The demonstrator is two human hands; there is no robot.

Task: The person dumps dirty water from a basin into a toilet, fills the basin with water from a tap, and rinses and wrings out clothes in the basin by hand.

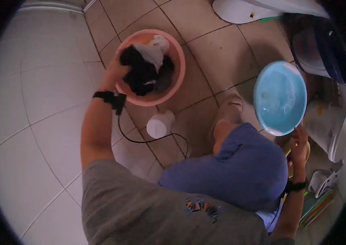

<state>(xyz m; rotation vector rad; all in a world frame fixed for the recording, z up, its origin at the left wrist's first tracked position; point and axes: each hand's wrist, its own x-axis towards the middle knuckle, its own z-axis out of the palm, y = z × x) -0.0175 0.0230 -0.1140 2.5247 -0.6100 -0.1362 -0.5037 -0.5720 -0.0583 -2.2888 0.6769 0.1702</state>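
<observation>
My left hand [117, 74] is at the left rim of a pink basin [180, 77], against black clothing [140, 73] inside it. Motion blurs its fingers, so I cannot tell whether they grip the cloth. A white cloth [152, 51] lies on top of the dark pile. On my other side, my right hand [299, 145] has its fingers closed at the lower rim of a light blue oval basin [280, 98]. This basin has white end grips and a wet-looking, shiny inside. Black straps circle both wrists.
A white cylindrical container [160, 124] stands on the brown tiled floor [197, 61] below the pink basin, with a black cable [140, 141] running past it. White wall tiles [50, 94] border the left. A dark blue bucket [320, 53] and a whitish bucket [324, 126] stand at right.
</observation>
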